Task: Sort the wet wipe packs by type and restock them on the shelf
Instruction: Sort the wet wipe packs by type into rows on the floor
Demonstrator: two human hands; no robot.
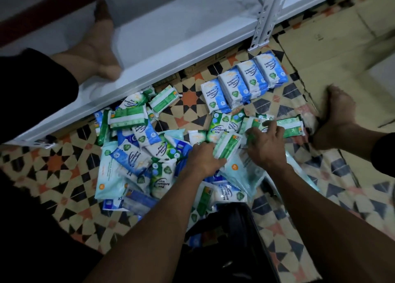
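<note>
The person sat on the patterned tile floor (53, 165) with both bare feet out in front, the left foot (100, 56) lying on the white metal shelf (171, 37) and the right foot (335, 120) beside a flattened cardboard box (331, 43). Between the legs lay a loose pile of wet wipe packs (141, 154), green pine ones mixed with blue and larger pale ones. The left hand (204, 159) reached into the pile, fingers curled round the edge of a green pine wipe pack (226, 148), thumb under it. The right hand (266, 142) lay just beside it, fingers bent and pressing down on a cluster of green packs (252, 124); whether it actually gripped one could not be told. Further away, near the shelf's upright post (265, 22), a neat row of four blue fragrance-free antibacterial packs (243, 81) stood side by side on the floor, apart from the heap. A dark bag (230, 225) lay close to the person's body, partly over the nearest packs.
</note>
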